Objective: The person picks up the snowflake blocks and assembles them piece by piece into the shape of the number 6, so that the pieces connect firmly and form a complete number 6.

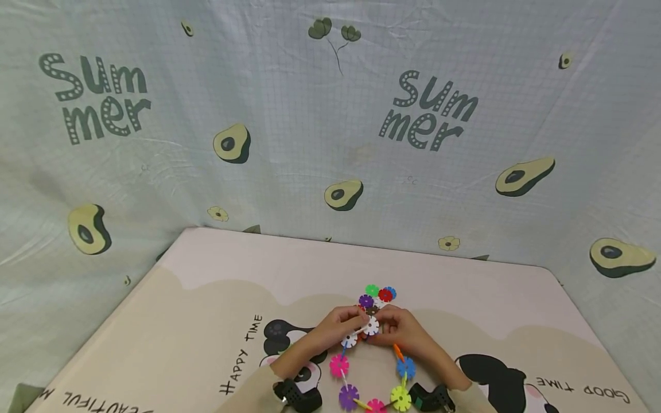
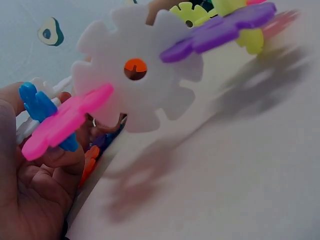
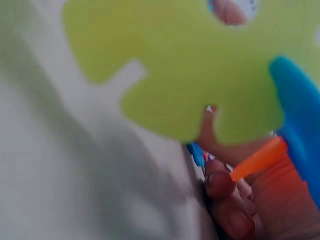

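A chain of notched plastic snowflake discs forms a ring in the head view. It runs through a pink disc [image 1: 339, 365], a purple disc [image 1: 348, 397], a yellow-green disc [image 1: 400, 398] and a blue disc [image 1: 405, 367]. At the ring's top my left hand [image 1: 335, 328] pinches the chain by a white disc [image 1: 370, 326]. Opposite it, my right hand [image 1: 405, 331] has its fingers curled on the same part; just which disc they grip is hidden. An orange disc [image 1: 398, 352] emerges below the right hand. A large white disc [image 2: 135, 70] hangs before the left wrist camera.
Beyond the hands lies a small pile of loose discs, among them a green disc [image 1: 372, 290], a red disc [image 1: 385, 295] and a dark purple disc [image 1: 366, 301]. The table [image 1: 206, 321] has a printed cover, with a patterned curtain [image 1: 289, 143] behind.
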Motion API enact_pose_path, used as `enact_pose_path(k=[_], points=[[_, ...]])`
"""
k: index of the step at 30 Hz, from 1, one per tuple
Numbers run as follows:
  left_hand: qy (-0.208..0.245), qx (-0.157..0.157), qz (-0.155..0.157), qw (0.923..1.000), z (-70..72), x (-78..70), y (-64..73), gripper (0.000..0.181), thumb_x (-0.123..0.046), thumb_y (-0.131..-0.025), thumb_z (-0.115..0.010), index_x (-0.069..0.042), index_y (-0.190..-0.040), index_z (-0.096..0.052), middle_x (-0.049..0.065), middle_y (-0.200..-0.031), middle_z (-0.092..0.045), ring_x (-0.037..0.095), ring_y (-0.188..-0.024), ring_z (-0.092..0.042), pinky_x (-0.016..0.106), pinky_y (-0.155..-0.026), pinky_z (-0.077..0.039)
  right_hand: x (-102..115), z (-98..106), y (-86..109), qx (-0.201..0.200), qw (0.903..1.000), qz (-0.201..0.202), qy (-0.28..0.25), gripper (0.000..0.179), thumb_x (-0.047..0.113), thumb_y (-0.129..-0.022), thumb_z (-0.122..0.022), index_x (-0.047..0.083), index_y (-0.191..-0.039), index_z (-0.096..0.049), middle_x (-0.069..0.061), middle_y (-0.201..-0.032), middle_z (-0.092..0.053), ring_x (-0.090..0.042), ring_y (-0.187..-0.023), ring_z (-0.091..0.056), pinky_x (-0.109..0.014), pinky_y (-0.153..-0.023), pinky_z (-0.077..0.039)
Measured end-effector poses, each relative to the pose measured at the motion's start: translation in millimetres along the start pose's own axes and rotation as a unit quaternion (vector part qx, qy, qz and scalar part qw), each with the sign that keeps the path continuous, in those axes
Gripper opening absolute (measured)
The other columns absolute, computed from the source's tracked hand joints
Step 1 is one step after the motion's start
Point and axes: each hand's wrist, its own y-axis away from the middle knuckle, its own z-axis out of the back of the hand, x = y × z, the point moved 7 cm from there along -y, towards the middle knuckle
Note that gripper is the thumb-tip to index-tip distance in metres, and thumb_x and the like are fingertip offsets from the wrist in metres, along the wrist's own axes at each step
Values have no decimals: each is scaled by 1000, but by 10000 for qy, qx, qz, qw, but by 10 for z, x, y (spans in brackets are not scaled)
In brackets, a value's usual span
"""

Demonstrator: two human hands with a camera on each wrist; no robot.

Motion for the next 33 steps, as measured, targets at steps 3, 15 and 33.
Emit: enact_pose_path(k=[3,15,33], points=[[-32,40,-6,10000,-4,0,0,30,-16,-101,-51,12,-103,-60,-3,-83,-61,8,-77,-55,16,-69,-46,5,-8,-5,-83,9999,-17,80,23,7,-78,-81,1,-97,-72,0,-85,-55,-2,-58,-45,-17,-51,-36],[-54,119,-89,9999,3,10,0,31,-18,-101,-51,12,-103,-60,-2,-84,-61,8,-78,-55,17,-72,-46,9,19,10,-57,9993,-360,-111,30,6,-78,-80,-5,-103,-67,-4,-77,-55,-3,-59,-47,-18,-52,-40],[-173,87,-57,9998,-13,10,6,26,-16,-101,-52,9,-104,-60,1,-81,-60,6,-65,-57,16,-64,-44,-175,130,62,418,9877,-631,-1367,26,7,-91,-68,-14,-104,-62,1,-70,-62,-5,-53,-49,-17,-51,-41]])
